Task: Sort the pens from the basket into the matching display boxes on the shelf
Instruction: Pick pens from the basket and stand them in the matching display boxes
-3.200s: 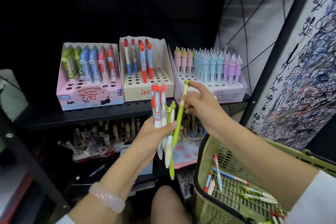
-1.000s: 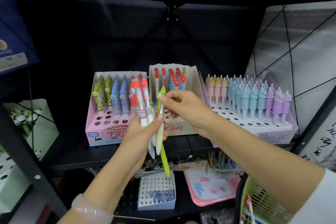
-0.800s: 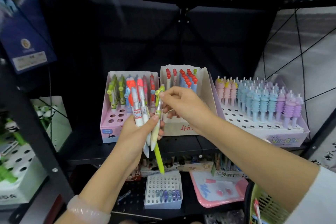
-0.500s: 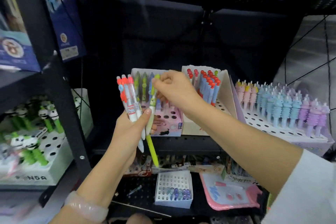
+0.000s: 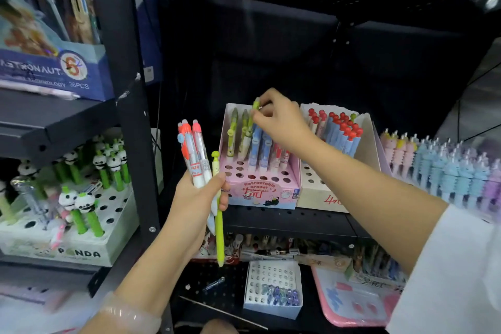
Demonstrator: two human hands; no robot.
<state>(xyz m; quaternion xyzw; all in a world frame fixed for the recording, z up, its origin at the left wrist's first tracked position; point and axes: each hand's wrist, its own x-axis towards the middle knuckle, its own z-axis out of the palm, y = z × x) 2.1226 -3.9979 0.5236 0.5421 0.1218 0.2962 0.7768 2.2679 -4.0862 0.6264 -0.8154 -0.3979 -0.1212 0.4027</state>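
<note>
A green pen (image 5: pixel 254 111) is pinched by the right hand (image 5: pixel 280 120) over the back rows of the pink box (image 5: pixel 260 190) on the shelf (image 5: pixel 287 218). Several pens (image 5: pixel 199 160) are gripped upright in the left hand (image 5: pixel 195 200), just left of that box.

One head-worn camera looks forward and slightly down, close to the shelf (image 5: pixel 284 218) at mid-frame.

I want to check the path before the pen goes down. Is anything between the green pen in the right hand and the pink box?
Nothing visible blocks it. The right hand pinches the green pen directly over the back-left rows of the pink display box, beside the green pens already standing there. Whether the hole under it is free is hidden.
</note>
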